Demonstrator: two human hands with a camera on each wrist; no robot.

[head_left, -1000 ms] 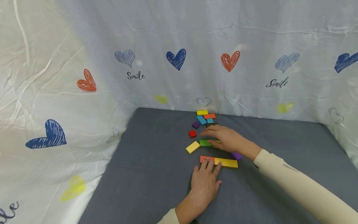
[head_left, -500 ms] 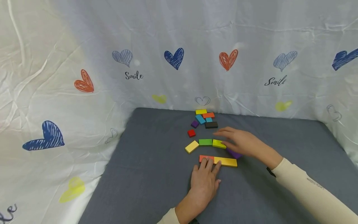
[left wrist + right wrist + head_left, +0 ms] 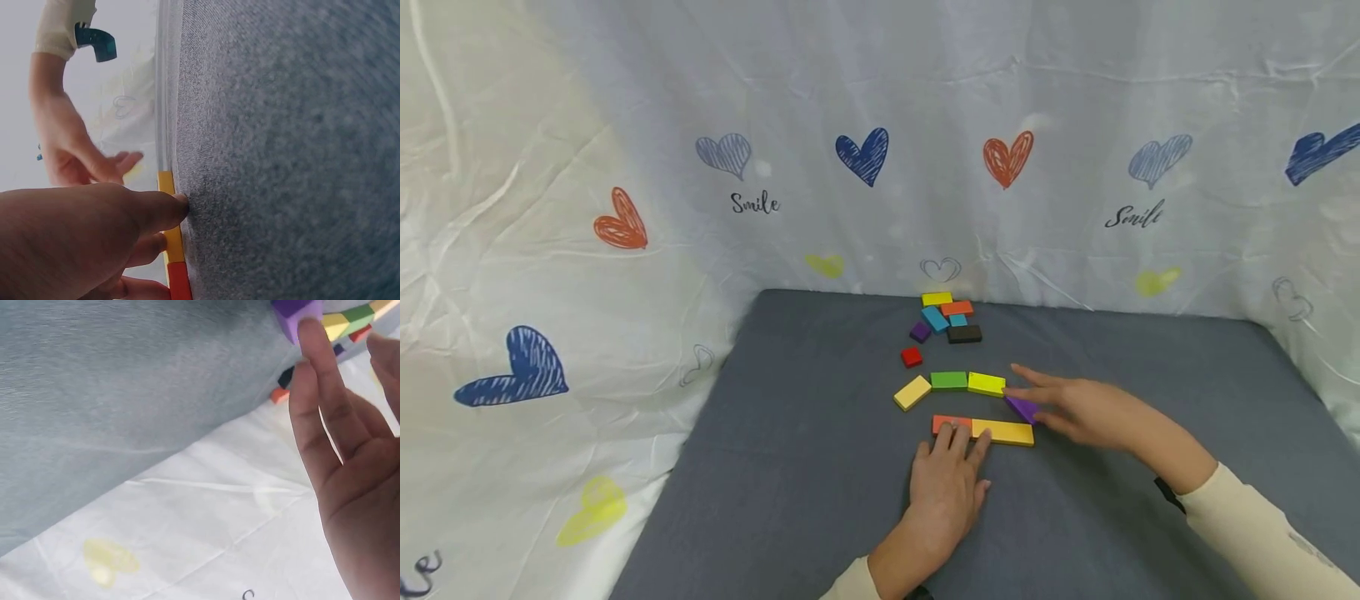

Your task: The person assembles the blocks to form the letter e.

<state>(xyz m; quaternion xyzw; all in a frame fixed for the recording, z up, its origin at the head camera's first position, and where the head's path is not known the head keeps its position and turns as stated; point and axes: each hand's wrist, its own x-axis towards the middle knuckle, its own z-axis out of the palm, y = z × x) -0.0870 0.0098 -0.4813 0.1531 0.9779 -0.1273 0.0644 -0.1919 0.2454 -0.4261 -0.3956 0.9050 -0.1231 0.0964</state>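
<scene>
My left hand (image 3: 946,487) rests with extended fingers on an orange block (image 3: 951,424) and a longer golden-yellow block (image 3: 1003,432), laid end to end in a near row. In the left wrist view the thumb lies along the side of the golden-yellow block (image 3: 175,244). My right hand (image 3: 1093,412) is at the right end of the arrangement, fingers spread and fairly straight. Its fingertips are right at a slanted purple block (image 3: 1021,408), which a finger partly covers in the right wrist view. A bright yellow block (image 3: 987,383), a green block (image 3: 949,381) and a tilted pale-yellow block (image 3: 913,393) form a shallow arc behind.
A small red block (image 3: 912,357) lies behind the arc. Farther back sit a black block (image 3: 964,334), a small dark purple block (image 3: 920,331), blue blocks (image 3: 935,319), an orange-red block (image 3: 957,308) and another yellow block (image 3: 937,298). A printed white curtain (image 3: 805,225) borders the grey cloth (image 3: 790,467).
My right hand has moved right and nearer, from over the green and bright yellow blocks to the purple block, uncovering the black block. The left hand stays in place.
</scene>
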